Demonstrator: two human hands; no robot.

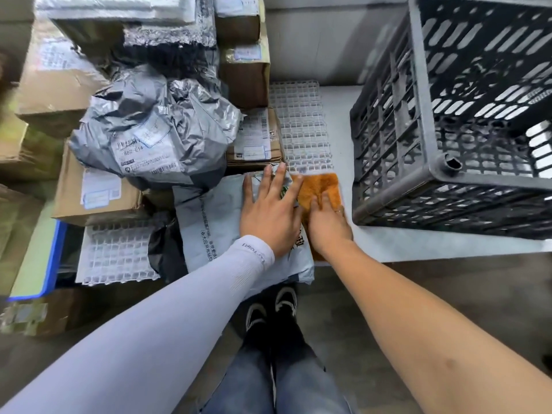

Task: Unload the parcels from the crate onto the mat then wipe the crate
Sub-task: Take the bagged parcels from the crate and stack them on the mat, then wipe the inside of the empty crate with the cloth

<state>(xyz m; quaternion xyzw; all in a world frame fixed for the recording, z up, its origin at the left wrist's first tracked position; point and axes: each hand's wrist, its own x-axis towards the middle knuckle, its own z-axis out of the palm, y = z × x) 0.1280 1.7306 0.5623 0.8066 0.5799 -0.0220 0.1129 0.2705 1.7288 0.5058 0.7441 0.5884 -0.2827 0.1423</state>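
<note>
Left hand (pixel 270 215) flat, fingers straight and spread, pressing pale grey mailer (pixel 215 228). Right hand (pixel 327 224) grips orange cloth (pixel 318 189), fingers curled into it. Dark crate (pixel 424 121) just right of cloth, tipped on side, no parcels visible inside. Parcels (pixel 155 130) piled left on white grid mat (pixel 301 127).

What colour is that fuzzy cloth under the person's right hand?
Orange-brown. The fuzzy cloth shows best in the head view, beside the dark grey plastic crate.
</note>
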